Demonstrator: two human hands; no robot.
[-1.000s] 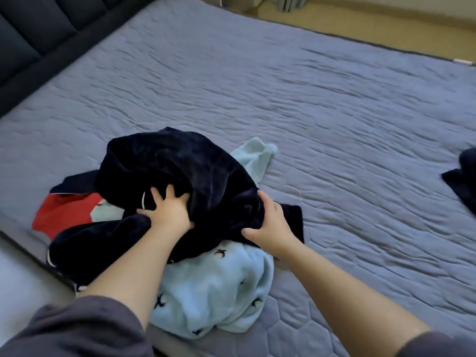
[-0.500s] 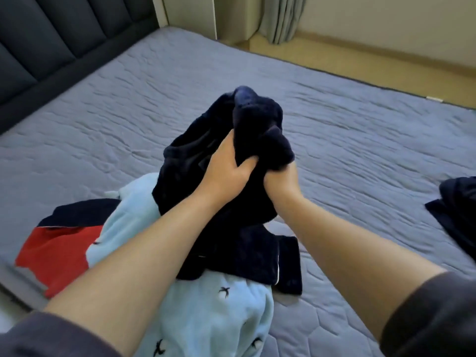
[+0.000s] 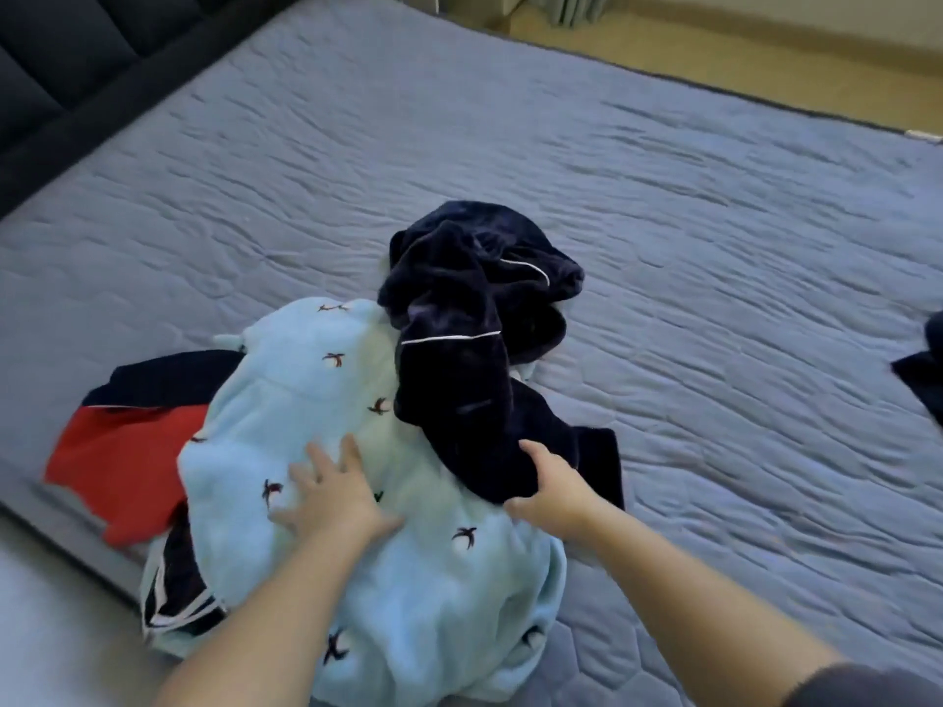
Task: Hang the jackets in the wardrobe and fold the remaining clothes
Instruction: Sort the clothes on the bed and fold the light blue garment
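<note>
Half a second back I had the navy garment [image 3: 459, 359] bunched up in both hands, lifted off the pile; now it is down again, crumpled on the bed [image 3: 689, 222] just to the far right of the heap, with its white-piped edge showing. The left hand [image 3: 331, 502] has let it go and rests flat on the blue fleece [image 3: 418, 579], fingers [image 3: 351, 454] spread wide and holding nothing. The right hand [image 3: 551, 489] still has its fingers curled on the near edge of the navy garment, where it overlaps the fleece. A second ago the navy piece covered most of the heap; with it shifted off, the fleece is uncovered and lies on top at the near edge of the bed, the red piece [image 3: 122, 451] poking out from under it to the left. Another dark cloth [image 3: 923, 385] sits well apart at the right edge of view. I read this as sorting, not yet folding: nothing is laid flat, nothing is hung, and I cannot tell from here which piece is a jacket. The task looks barely begun.
</note>
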